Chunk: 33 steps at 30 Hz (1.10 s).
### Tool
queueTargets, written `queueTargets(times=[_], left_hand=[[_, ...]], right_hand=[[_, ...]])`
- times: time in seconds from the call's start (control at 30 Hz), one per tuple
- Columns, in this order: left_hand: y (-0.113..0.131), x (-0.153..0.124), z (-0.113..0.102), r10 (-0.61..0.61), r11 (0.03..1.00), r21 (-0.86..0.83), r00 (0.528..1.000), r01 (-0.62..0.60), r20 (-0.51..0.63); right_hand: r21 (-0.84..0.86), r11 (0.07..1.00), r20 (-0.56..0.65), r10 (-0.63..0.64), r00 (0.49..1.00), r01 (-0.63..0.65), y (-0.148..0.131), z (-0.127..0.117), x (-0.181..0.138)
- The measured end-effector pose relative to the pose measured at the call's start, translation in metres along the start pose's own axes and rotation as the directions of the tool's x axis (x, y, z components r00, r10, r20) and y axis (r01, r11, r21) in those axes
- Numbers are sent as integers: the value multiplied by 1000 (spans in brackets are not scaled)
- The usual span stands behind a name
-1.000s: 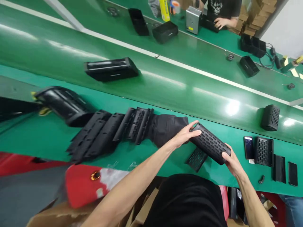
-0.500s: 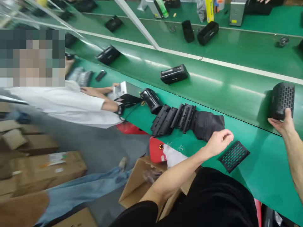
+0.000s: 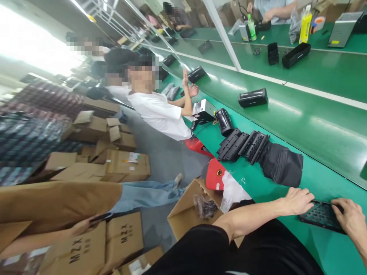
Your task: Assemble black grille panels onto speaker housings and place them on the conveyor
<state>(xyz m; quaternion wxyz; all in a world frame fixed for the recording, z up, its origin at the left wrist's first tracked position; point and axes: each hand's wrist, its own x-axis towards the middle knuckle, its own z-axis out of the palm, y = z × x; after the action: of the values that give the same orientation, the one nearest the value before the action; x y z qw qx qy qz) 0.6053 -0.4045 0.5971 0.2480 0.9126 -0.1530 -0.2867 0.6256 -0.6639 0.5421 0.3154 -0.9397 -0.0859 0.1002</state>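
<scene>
A flat black perforated grille panel lies on the green bench near its front edge. My left hand grips the panel's left end with curled fingers. My right hand holds its right end, fingers bent over the top edge. Just beyond my left hand lies a black fabric bag, with a row of black plastic grille parts stacked on edge beside it.
A black speaker housing rides the conveyor belt behind. A black cylinder and a grey box stand by a seated person in a white shirt. Open cardboard boxes and stacked cartons fill the floor at left.
My right hand let go of the speaker on the conveyor and came down to the grille panel. My left hand moved onto the panel's other end. The camera swung left.
</scene>
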Motion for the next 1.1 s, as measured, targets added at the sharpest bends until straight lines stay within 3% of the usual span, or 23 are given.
queueTargets(times=[0.1, 0.17, 0.23, 0.3, 0.4, 0.5, 0.73, 0.83, 0.9, 0.93, 1.0, 1.07, 1.1], left_hand=[[-29, -3, -17, -111, 994, -39, 956, 104, -272], [-53, -5, -31, -237, 971, -95, 846, 218, -478], [-74, -3, -40, -336, 938, -155, 708, 309, -621], [-88, 2, -44, -364, 923, -170, 644, 345, -673], [-97, 11, -40, -342, 931, -140, 674, 337, -654], [-98, 16, -34, -334, 936, -134, 703, 325, -627], [-104, 21, -31, -297, 951, -127, 714, 282, -634], [-100, 21, -38, -295, 953, -146, 691, 267, -660], [-89, 20, -44, -257, 966, -189, 687, 175, -680], [-80, 20, -47, -215, 971, -225, 708, 81, -673], [-59, 22, -50, -100, 916, -371, 806, -155, -584], [-37, 26, -45, 43, 722, -628, 925, -290, -378], [-28, 29, -40, 109, 599, -755, 961, -267, -253]], right_hand=[[-44, 997, -94, 57, 994, -61, -18, -15, 14], [29, 994, -76, 104, 992, -102, -51, -8, 28], [144, 981, 39, 127, 991, -131, -91, 17, 44], [152, 980, 95, 114, 989, -128, -123, 49, 57], [131, 980, 135, 132, 982, -149, -142, 83, 68], [136, 971, 154, 176, 972, -197, -134, 83, 71], [350, 866, 137, 331, 934, -358, -100, 14, 62], [541, 741, 185, 357, 916, -398, -91, -19, 42], [652, 615, 275, 353, 894, -443, -89, -37, 25], [693, 548, 324, 344, 882, -468, -89, -44, 17], [746, 429, 403, 318, 858, -509, -90, -54, 4], [777, 334, 452, 296, 842, -534, -90, -58, -6], [791, 280, 469, 295, 832, -545, -90, -59, -10]])
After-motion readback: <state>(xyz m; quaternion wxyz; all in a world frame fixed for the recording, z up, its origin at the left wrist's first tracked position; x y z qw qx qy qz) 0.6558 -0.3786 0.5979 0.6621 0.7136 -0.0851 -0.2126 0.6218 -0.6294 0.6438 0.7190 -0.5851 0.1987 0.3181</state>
